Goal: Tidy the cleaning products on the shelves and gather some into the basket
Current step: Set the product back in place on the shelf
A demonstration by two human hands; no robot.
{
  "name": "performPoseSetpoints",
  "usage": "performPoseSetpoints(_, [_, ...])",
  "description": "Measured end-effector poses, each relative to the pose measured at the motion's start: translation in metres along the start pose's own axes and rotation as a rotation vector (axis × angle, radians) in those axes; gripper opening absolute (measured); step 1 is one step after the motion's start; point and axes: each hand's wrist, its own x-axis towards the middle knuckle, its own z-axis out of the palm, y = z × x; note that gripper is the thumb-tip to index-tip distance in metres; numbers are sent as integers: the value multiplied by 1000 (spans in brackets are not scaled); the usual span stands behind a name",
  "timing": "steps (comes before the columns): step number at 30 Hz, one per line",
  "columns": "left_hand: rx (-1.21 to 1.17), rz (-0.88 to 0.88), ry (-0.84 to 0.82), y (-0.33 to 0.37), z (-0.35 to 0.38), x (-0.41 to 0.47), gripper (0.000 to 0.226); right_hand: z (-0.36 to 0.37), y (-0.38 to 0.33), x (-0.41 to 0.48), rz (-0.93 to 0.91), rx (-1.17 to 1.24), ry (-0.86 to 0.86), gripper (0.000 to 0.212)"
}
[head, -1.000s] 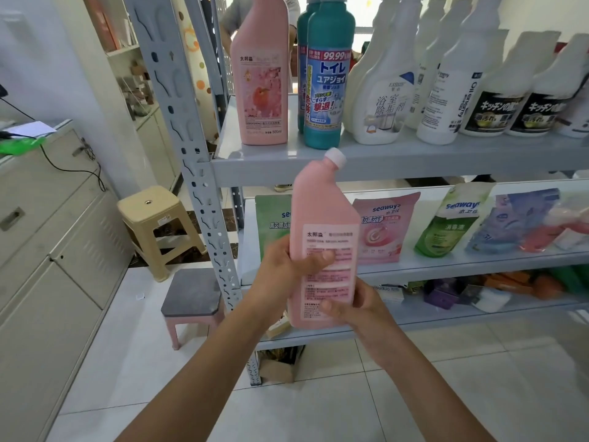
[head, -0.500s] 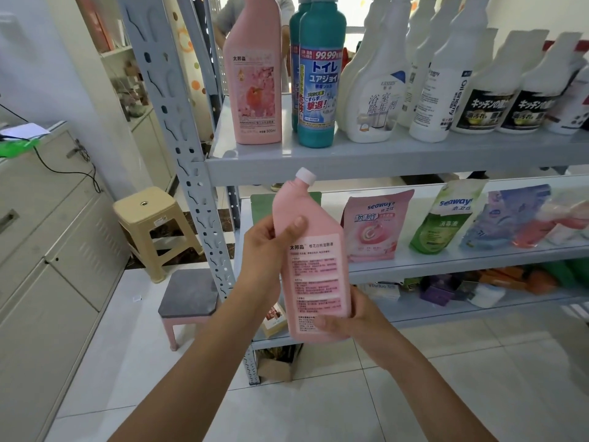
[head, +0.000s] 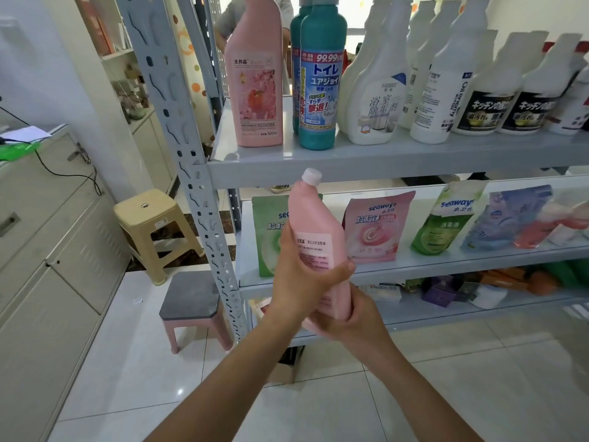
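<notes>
Glossy white floor tiles [head: 478, 393] are spreading beneath the left hand [head: 299, 282]. Low pink stool with grey top [head: 191, 298] is standing just left of that hand. Beige plastic stool [head: 145, 208] is standing farther left, beyond. Cream metal cabinet [head: 47, 250] is lining the far left, with white wall [head: 41, 59] rising behind.

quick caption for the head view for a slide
Left hand grips a pink bottle round its middle, right hand holds its base, in front of the shelves.

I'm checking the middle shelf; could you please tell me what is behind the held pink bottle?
A green pouch stands on the middle shelf behind the pink bottle. The bottle and left hand cover its right side, so its full label cannot be read.
</notes>
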Motion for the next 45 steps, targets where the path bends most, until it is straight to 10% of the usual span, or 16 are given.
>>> performPoseSetpoints(6, [-234,-30,-190,5,-12,2,95,-25,-4,4,82,238,-357,99])
performPoseSetpoints(14, [-75,70,-225,5,-5,-3,55,-6,-1,5,-46,100,-14,95])
performPoseSetpoints(19, [-63,26,31,-2,1,-4,26,-11,0,10,-28,30,-58,95])
performPoseSetpoints(23, [-96,79,-113,0,-6,-3,16,-34,-1,14,69,171,-241,80])
performPoseSetpoints(39, [-153,120,-204,9,-9,-1,38,-34,-3,15,9,217,-69,40])
performPoseSetpoints(45, [-35,436,-153,31,-29,19,49,-35,0,12,-17,92,-69,45])
